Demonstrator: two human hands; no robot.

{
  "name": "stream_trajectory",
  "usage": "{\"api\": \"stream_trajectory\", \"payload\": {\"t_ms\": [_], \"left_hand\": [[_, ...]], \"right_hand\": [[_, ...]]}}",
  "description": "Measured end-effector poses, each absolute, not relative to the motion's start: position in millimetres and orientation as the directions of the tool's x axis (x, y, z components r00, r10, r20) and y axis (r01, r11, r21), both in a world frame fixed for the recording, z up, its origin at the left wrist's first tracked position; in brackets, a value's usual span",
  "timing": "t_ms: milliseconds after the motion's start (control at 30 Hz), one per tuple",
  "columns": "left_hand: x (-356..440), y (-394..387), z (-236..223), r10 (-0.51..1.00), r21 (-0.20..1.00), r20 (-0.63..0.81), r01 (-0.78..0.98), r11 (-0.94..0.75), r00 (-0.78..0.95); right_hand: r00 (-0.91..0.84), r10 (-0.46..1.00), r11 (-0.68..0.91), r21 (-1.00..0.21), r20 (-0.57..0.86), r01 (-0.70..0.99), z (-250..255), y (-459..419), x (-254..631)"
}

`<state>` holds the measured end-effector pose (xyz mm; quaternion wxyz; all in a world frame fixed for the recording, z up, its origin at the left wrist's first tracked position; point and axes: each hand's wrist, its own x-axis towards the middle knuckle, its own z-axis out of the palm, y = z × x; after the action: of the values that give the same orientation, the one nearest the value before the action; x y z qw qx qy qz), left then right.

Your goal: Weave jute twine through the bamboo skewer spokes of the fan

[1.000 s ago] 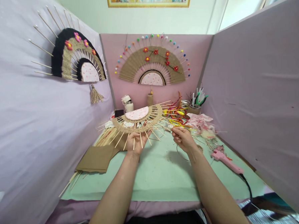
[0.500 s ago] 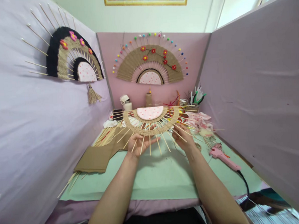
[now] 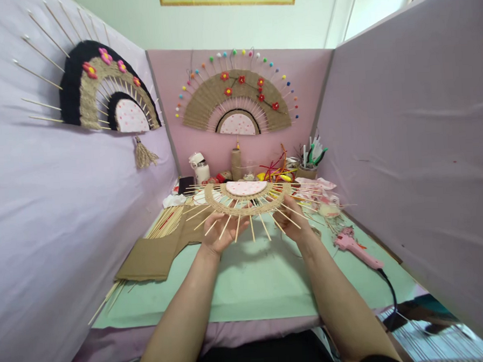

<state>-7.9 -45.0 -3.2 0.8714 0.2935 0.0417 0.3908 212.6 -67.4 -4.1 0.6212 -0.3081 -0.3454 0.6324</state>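
Note:
I hold a half-made fan [image 3: 246, 198] flat above the green mat [image 3: 250, 283]. It has a pink dotted half-disc centre, a band of woven jute twine and several bamboo skewers fanning out. My left hand [image 3: 224, 230] supports it from below, fingers curled up between the skewers. My right hand [image 3: 292, 220] grips its right side, fingers under the twine band and skewers.
A pink glue gun [image 3: 356, 248] with a black cord lies right of my hands. Brown folded cardboard [image 3: 148, 259] and loose skewers [image 3: 168, 220] lie to the left. Twine spool, jar, pipe cleaners and a tool cup [image 3: 308, 169] crowd the back. Finished fans hang on the partition walls [image 3: 237, 103].
The fan has swung from my left toward the centre and levelled out. My right hand, earlier apart and pinching something small, has come in under the fan's right side.

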Motion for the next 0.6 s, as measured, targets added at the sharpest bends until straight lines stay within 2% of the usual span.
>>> {"api": "stream_trajectory", "payload": {"t_ms": [167,400,500,600], "left_hand": [[-6,-40,-5,0.733,0.528,0.115,-0.666,0.527,0.671],[7,-39,-10,0.810,0.414,0.149,-0.780,0.470,0.568],[17,-40,-17,0.880,0.357,0.078,-0.837,0.415,0.469],[25,-42,-21,0.899,0.376,0.006,-0.834,0.403,0.437]], "right_hand": [[-0.054,0.998,-0.037,-0.849,-0.010,-0.527,-7,-62,210],[0.019,0.999,0.045,-0.750,0.043,-0.660,-6,-62,194],[0.093,0.995,0.084,-0.731,0.028,-0.677,-6,-62,189],[0.164,0.986,0.124,-0.741,0.019,-0.660,-5,-62,186]]}}
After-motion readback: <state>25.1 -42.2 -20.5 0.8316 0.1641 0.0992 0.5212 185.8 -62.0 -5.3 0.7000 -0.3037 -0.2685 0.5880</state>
